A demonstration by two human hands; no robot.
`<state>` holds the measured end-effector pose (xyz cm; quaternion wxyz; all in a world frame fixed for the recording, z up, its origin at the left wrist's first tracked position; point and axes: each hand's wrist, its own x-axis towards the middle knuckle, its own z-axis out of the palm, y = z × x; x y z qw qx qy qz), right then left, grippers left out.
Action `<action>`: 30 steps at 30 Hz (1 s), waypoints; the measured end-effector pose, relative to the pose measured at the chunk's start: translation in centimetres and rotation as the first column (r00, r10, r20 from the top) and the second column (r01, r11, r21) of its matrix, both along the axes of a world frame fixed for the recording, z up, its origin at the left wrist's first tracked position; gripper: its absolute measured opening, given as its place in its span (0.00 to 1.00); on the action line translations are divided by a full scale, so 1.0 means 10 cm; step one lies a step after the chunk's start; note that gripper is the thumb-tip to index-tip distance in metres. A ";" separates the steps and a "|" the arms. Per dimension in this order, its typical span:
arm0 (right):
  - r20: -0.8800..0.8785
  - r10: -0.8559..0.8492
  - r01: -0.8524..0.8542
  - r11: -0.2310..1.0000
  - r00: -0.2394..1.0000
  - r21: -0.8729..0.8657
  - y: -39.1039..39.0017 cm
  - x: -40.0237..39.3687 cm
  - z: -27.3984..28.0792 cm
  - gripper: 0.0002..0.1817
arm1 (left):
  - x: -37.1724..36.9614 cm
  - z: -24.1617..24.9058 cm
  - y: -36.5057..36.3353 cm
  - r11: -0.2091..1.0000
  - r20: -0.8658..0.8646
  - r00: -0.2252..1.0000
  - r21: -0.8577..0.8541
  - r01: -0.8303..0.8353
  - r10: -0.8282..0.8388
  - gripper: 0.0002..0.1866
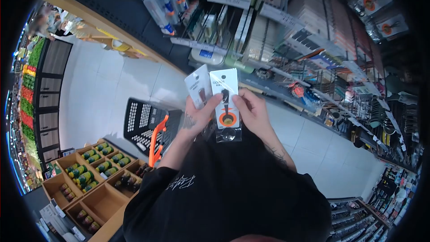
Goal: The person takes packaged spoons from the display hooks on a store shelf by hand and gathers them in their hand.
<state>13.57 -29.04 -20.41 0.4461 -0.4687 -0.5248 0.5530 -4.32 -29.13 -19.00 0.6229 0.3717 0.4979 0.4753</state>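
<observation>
Two carded packages are held up in front of the black shirt, near the middle of the head view. The front package (229, 80) is white with an orange ring and a small dark item in clear wrapping. My left hand (199, 117) is closed, its thumb pressed on that package's left side, with another white package (195, 82) tilted behind its fingers. Closed on the right edge of the front package is my right hand (251, 110), its thumb on the card.
Shelves of hanging packets (255, 31) run along the top and right. A black basket (145, 123) with an orange handle (157, 139) is at lower left, near a wooden display (105, 199) with jars. Beyond is a produce rack (29, 94).
</observation>
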 end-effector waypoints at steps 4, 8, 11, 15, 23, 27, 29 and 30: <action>0.097 -0.103 0.083 0.978 0.990 0.192 0.36 0.26 0.34 0.08 | -0.05 -0.02 0.15 0.997 0.264 0.964 0.080 -0.009 -0.012 0.17; 0.060 -0.311 0.244 0.837 0.948 0.490 0.95 0.52 0.97 0.09 | -0.02 0.05 0.20 0.993 0.334 0.942 0.105 -0.048 0.010 0.14; -0.003 -0.419 0.342 0.739 0.908 0.581 1.30 0.60 1.55 0.11 | -0.02 0.08 0.16 0.996 0.337 0.942 0.080 -0.044 0.015 0.14; -0.189 -0.375 0.405 0.658 0.907 0.635 1.71 0.63 1.98 0.10 | -0.04 0.05 0.09 0.998 0.321 0.947 0.057 -0.040 0.019 0.14; -0.189 -0.435 0.438 0.592 0.880 0.676 1.91 0.52 2.28 0.11 | -0.17 -0.09 0.01 0.998 0.370 0.929 0.055 -0.014 -0.007 0.16; -0.217 -0.474 0.476 0.541 0.854 0.693 2.01 0.58 2.24 0.13 | -0.18 -0.11 -0.02 0.999 0.361 0.932 0.054 0.005 -0.024 0.17; -0.214 -0.485 0.479 0.527 0.848 0.702 2.04 0.61 2.23 0.13 | -0.17 -0.11 -0.02 0.999 0.353 0.935 0.051 0.006 -0.024 0.17; -0.197 -0.500 0.474 0.521 0.843 0.710 2.04 0.62 2.24 0.13 | -0.18 -0.11 -0.03 0.999 0.366 0.930 0.052 0.017 -0.035 0.17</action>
